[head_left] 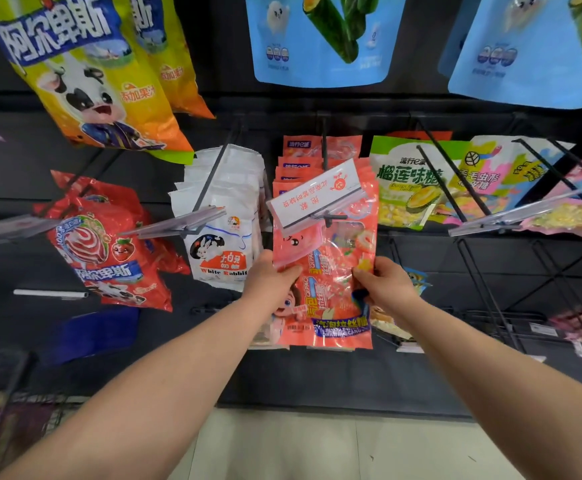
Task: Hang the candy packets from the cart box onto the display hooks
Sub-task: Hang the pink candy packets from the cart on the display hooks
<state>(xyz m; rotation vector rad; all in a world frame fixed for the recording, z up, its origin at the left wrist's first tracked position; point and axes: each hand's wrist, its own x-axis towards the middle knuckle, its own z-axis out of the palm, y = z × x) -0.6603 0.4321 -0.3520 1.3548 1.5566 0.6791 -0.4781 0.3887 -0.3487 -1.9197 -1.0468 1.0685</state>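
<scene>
Dark rack (317,105); candy packet (327,271) vertical, top up.

Candy packets (324,271) on display hook (324,144)

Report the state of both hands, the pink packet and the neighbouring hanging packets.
left hand: grips pink packet by its left edge.
right hand: grips its right edge.
pink packet: held up at the hook front end; hole hidden by label holder.
white rabbit packets: hanging, many deep.
durian packet: hanging.
</scene>
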